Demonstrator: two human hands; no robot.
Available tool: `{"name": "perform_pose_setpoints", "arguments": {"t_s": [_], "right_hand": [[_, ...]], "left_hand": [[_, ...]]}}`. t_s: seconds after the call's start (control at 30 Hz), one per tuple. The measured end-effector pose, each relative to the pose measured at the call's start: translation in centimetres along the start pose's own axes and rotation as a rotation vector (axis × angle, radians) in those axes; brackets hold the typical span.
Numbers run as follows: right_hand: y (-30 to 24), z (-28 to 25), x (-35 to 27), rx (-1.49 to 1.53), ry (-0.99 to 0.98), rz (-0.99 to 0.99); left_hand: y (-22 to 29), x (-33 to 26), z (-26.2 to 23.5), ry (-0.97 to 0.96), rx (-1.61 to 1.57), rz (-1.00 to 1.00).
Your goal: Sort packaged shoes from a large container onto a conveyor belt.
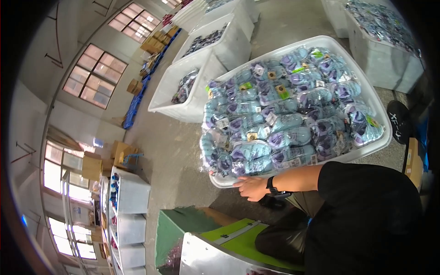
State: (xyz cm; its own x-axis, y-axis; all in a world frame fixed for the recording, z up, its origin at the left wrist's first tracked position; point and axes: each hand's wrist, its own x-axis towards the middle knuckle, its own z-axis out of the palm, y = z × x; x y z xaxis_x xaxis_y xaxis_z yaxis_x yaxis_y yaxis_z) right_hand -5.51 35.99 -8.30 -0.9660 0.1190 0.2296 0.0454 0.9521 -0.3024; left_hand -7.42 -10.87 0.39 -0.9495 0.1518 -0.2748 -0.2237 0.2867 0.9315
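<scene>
My left hand [253, 188] rests at the near rim of a large white plastic tub [384, 149], its fingers bent over the edge. A dark watch [272, 186] sits on that wrist, below a black short sleeve [350, 183]. Rows of light-blue and purple footwear-like items in clear bags [291, 136] fill the tub nearly to its rim. Some bags carry green or tan labels. One bag [365, 128] lies across the others by the right wall. My right hand is out of view.
Behind stand several white bins with bagged goods [188, 87], and another [382, 59] is at the far right. A green metal-topped machine or cart [238, 233] is close in front. White bins [133, 195] and cardboard boxes [121, 153] line the left. A black rounded object [399, 121] is beside the tub.
</scene>
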Motion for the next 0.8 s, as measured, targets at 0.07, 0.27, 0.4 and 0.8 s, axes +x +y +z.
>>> {"name": "perform_pose_setpoints", "arguments": {"t_s": [0.07, 0.27, 0.4, 0.8], "right_hand": [[0.2, -0.1, -0.4, -0.003, -0.007, 0.016], [0.1, -0.5, 0.1, 0.005, -0.038, 0.029], [-0.1, -0.5, 0.5, -0.029, -0.079, 0.037], [-0.2, -1.4, -0.2, -0.061, -0.099, 0.053]], "left_hand": [[1.9, -0.1, 0.1, -0.029, -0.025, -0.068], [3.1, 1.0, -3.1, -0.083, -0.188, -0.096], [3.8, 1.2, -6.7, -0.124, -0.120, -0.089], [3.5, -0.3, -11.3, -0.001, -0.090, -0.116]]}}
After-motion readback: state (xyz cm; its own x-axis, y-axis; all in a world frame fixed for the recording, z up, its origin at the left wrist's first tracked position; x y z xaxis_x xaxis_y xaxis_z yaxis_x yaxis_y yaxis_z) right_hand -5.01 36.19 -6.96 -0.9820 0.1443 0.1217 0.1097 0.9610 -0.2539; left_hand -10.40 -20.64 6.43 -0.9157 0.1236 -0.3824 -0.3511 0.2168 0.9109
